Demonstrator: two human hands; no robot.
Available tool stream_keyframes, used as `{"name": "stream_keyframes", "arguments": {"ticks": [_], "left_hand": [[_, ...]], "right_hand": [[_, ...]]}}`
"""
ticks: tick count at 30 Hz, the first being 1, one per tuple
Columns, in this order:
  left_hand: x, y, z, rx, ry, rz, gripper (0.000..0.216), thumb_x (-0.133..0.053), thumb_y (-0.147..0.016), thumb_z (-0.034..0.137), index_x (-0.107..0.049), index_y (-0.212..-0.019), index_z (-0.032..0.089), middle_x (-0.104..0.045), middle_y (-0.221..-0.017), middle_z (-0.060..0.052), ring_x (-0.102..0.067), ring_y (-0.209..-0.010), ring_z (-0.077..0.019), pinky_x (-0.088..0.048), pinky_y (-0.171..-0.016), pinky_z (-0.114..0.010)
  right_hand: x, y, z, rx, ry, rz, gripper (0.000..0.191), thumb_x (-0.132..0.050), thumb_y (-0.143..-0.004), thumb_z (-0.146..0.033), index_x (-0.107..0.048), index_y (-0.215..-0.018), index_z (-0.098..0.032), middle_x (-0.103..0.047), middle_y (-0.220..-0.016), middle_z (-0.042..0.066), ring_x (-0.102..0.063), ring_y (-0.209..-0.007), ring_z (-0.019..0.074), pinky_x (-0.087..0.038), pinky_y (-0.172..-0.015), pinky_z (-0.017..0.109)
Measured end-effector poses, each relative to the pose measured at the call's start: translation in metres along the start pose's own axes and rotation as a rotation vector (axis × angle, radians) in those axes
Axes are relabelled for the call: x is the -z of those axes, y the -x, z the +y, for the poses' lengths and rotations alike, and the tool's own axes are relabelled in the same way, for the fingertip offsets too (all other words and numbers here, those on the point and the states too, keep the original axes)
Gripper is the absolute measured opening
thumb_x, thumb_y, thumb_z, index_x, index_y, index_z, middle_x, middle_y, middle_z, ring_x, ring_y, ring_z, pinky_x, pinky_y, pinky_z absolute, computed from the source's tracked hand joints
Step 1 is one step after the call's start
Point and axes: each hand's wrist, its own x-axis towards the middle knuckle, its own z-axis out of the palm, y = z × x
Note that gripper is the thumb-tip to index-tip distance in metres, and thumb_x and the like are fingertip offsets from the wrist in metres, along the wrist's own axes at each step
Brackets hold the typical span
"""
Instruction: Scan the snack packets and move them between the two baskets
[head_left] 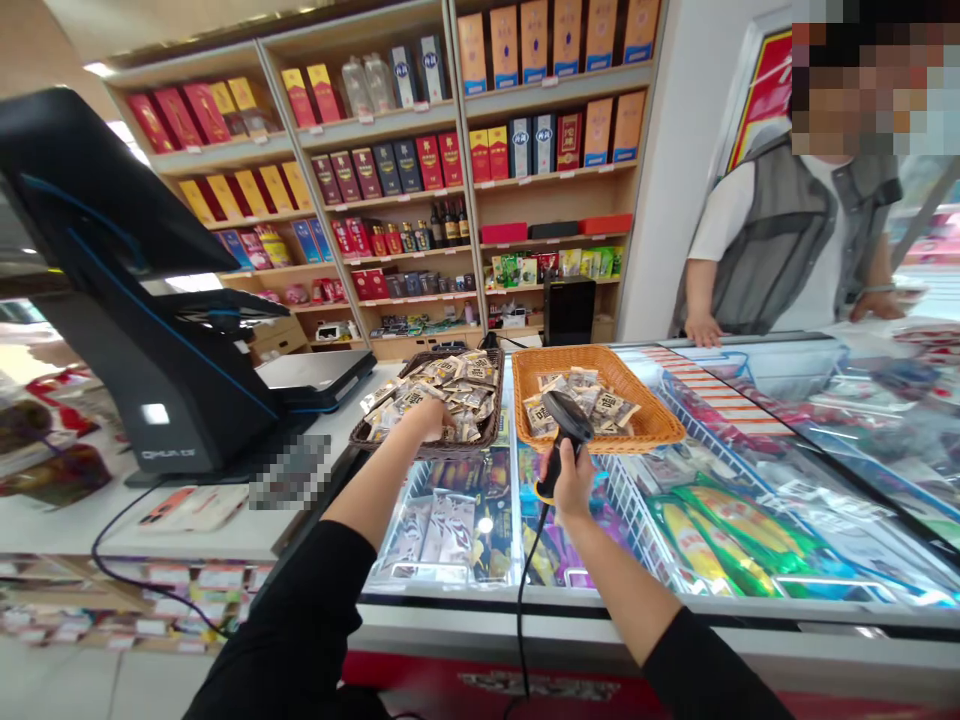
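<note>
The scanner [568, 425] is smooth, mostly matt plastic. The dark basket [362, 434] and orange basket [651, 422] have a rough weave, their packets [444, 370] glossy film. At eight o'clock, the worktop [247, 535] looks smooth; at twelve, the shelves [397, 347] look wooden.

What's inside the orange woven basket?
Small flat printed packets lie piled in the orange woven basket. The black handheld scanner in the right hand hides part of the pile; whatever lies under the top packets can't be seen.

From afar, I saw a dark-brown basket [491, 430], an orange basket [651, 424], a yellow-trimmed black scanner [568, 420] and black sleeves [319, 590].
</note>
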Motion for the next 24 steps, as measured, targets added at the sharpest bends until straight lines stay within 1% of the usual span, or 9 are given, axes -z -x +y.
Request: {"name": "stream_keyframes", "arguments": {"ticks": [2,4,7,10,13,14,17,21,24], "left_hand": [[0.003,0.004,-0.014,-0.014,0.07,0.04,0.025,-0.07,-0.037,0.002,-0.066,-0.049,0.024,-0.06,-0.049,-0.002,-0.056,-0.052,-0.0187,-0.045,-0.065,-0.029],[-0.001,0.006,-0.018,-0.043,0.088,0.061,0.025,-0.071,-0.038,0.005,-0.067,-0.053,0.024,-0.062,-0.053,-0.002,-0.057,-0.054,-0.0184,-0.045,-0.066,-0.028],[-0.009,0.007,-0.014,-0.073,0.013,0.061,0.038,-0.074,-0.037,0.007,-0.07,-0.071,0.024,-0.065,-0.065,-0.004,-0.061,-0.066,-0.0225,-0.044,-0.071,-0.029],[-0.015,0.011,-0.015,-0.066,0.081,0.176,0.042,-0.074,-0.046,0.016,-0.068,-0.087,0.025,-0.066,-0.073,-0.005,-0.061,-0.077,-0.0248,-0.042,-0.073,-0.029],[-0.017,0.015,-0.022,-0.022,0.268,0.349,0.015,-0.064,-0.065,0.03,-0.064,-0.078,0.023,-0.06,-0.063,-0.003,-0.058,-0.07,-0.021,-0.04,-0.069,-0.026],[-0.017,0.016,-0.025,-0.015,0.315,0.406,0.012,-0.059,-0.07,0.034,-0.062,-0.072,0.022,-0.055,-0.057,-0.001,-0.055,-0.065,-0.019,-0.039,-0.067,-0.026],[-0.014,0.016,-0.034,-0.031,0.437,0.508,0.025,-0.048,-0.078,0.04,-0.054,-0.064,0.021,-0.044,-0.05,0.003,-0.046,-0.055,-0.0142,-0.035,-0.06,-0.023],[-0.012,0.015,-0.039,-0.048,0.609,0.486,0.031,-0.049,-0.077,0.048,-0.057,-0.069,0.019,-0.052,-0.06,0.003,-0.048,-0.061,-0.0127,-0.036,-0.061,-0.022],[-0.012,0.016,-0.038,-0.019,0.643,0.421,0.036,-0.054,-0.073,0.053,-0.064,-0.072,0.018,-0.06,-0.066,0.001,-0.053,-0.066,-0.0139,-0.039,-0.065,-0.022]], "right_hand": [[-0.002,0.003,-0.001,0.003,0.022,-0.048,0.033,-0.044,-0.086,-0.053,-0.042,-0.075,-0.022,-0.048,-0.051,-0.005,-0.044,-0.035,0.0117,-0.036,-0.036,0.025],[-0.001,0.006,-0.001,0.015,0.041,-0.086,0.032,-0.044,-0.086,-0.052,-0.043,-0.075,-0.022,-0.049,-0.052,-0.005,-0.044,-0.036,0.0114,-0.036,-0.037,0.025],[0.001,0.007,-0.002,0.036,0.031,-0.084,0.032,-0.044,-0.086,-0.052,-0.041,-0.075,-0.023,-0.047,-0.051,-0.007,-0.044,-0.036,0.0115,-0.037,-0.037,0.025],[0.002,0.007,-0.002,0.047,0.041,-0.055,0.033,-0.044,-0.086,-0.053,-0.04,-0.075,-0.023,-0.048,-0.051,-0.007,-0.044,-0.036,0.0115,-0.038,-0.037,0.025],[0.001,0.008,-0.003,0.046,0.127,-0.089,0.034,-0.043,-0.086,-0.053,-0.041,-0.073,-0.023,-0.049,-0.049,-0.005,-0.044,-0.035,0.0118,-0.038,-0.038,0.026],[0.0,0.01,-0.003,0.043,0.161,-0.12,0.034,-0.043,-0.086,-0.053,-0.042,-0.072,-0.023,-0.049,-0.048,-0.005,-0.044,-0.035,0.0118,-0.038,-0.038,0.026],[-0.005,0.017,-0.004,0.034,0.233,-0.248,0.033,-0.046,-0.086,-0.052,-0.044,-0.073,-0.022,-0.049,-0.047,-0.005,-0.043,-0.033,0.0115,-0.036,-0.036,0.025],[-0.011,0.027,-0.002,0.052,0.334,-0.399,0.029,-0.049,-0.085,-0.049,-0.048,-0.077,-0.021,-0.048,-0.046,-0.006,-0.045,-0.034,0.0116,-0.035,-0.037,0.023],[-0.014,0.031,0.0,0.062,0.377,-0.435,0.028,-0.05,-0.084,-0.047,-0.049,-0.076,-0.021,-0.048,-0.045,-0.006,-0.046,-0.036,0.012,-0.037,-0.04,0.023]]}}
